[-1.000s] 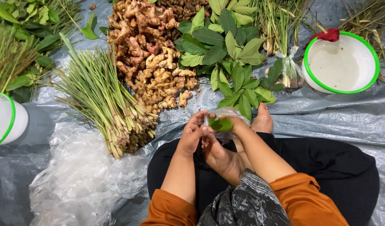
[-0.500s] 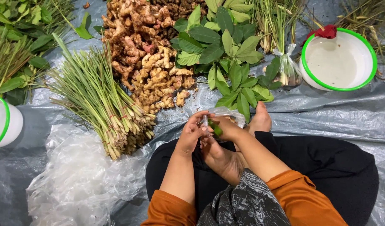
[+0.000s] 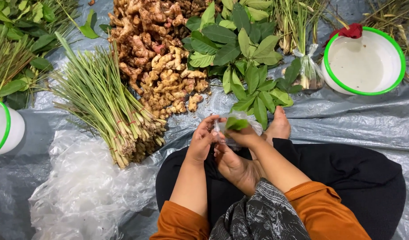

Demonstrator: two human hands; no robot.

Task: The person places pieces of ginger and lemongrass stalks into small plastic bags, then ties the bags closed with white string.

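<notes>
- The person sat cross-legged on a grey tarp (image 3: 346,124), both forearms reaching forward from orange sleeves (image 3: 320,209).
- The left hand (image 3: 202,140) was raised over the lap, wrist bent slightly, fingers curled and pinched together on the left edge of a small clear bag (image 3: 238,124).
- The right hand (image 3: 244,135) came in from the other side, forearm angled across the knee, fingers closed on the bag from below and behind.
- The bag sat between the two hands, just above the person's bare foot (image 3: 235,166), and held a green leaf (image 3: 236,123).
- A second bare foot (image 3: 279,126) showed just right of the bag.
- Just beyond the bag lay a pile of broad green leaves (image 3: 240,53).
- Left of the bag and farther out lay a heap of ginger (image 3: 162,66).
- Left of the ginger lay tied bundles of lemongrass (image 3: 111,111), cut ends pointing toward the person.
- Well to the right of the bag stood a white bowl (image 3: 393,49) with a green rim, a red cloth (image 3: 352,31) at its far edge.
- Between the leaves and the bowl stood a knotted clear packet (image 3: 310,71).
- Near the lemongrass ends, left of the bag, lay crumpled clear plastic (image 3: 84,191).
- At the far left edge was another white, green-rimmed basin (image 3: 9,129).
</notes>
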